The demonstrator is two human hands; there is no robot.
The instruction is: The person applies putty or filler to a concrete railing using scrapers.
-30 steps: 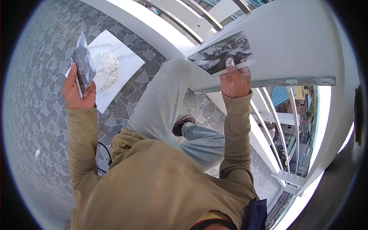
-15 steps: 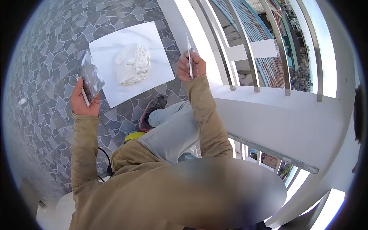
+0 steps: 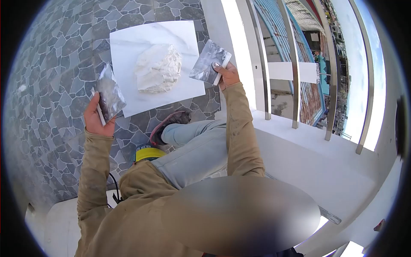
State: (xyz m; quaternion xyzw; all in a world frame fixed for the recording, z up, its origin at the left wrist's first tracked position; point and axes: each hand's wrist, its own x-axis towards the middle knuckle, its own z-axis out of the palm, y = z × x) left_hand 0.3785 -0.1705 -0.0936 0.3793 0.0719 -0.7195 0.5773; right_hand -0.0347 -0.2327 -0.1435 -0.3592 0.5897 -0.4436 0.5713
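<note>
Low down, a smeared metallic left plate [image 3: 112, 94] was pinched between the left hand's [image 3: 97, 122] digits, extending beyond them. A right plate [image 3: 209, 62] was pinched at its pale edge by the right hand [image 3: 230, 76], thumb uppermost, other fingers mostly hidden. Between both, apparently pasty white material [image 3: 158, 68] was heaped on a white sheet [image 3: 124, 45].

I am holding two flat silvery metal blades [image 3: 114, 92] [image 3: 208, 63]; one white square board [image 3: 123, 45] is bearing one lumpy white mound [image 3: 159, 68]; four metal bars [image 3: 293, 64] are standing.
</note>
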